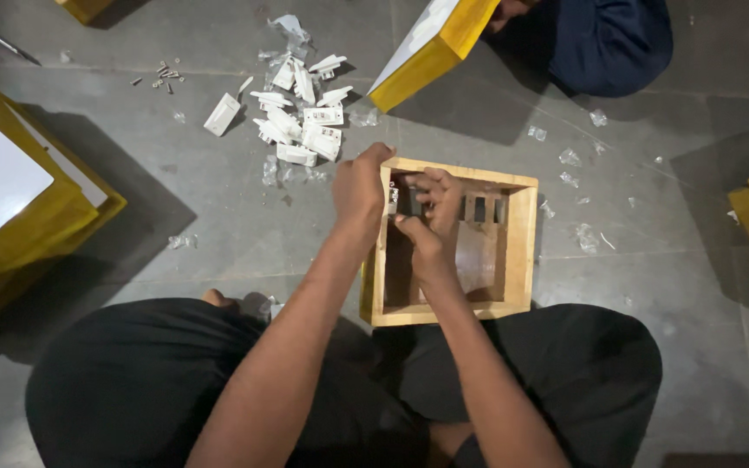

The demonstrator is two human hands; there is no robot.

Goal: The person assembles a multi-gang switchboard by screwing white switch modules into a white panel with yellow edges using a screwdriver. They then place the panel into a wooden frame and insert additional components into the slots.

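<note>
With the wooden box (526, 251) at six o'clock against my knees, I keep my left hand (359, 192) clamped on its ten o'clock corner while my right hand (431, 227) pinches the small switch (409, 201) square into its slot.

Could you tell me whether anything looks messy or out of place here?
Yes: torn clear plastic wrappers lie scattered across the grey floor, and white switch parts sit in a loose heap beside the wooden box.
</note>
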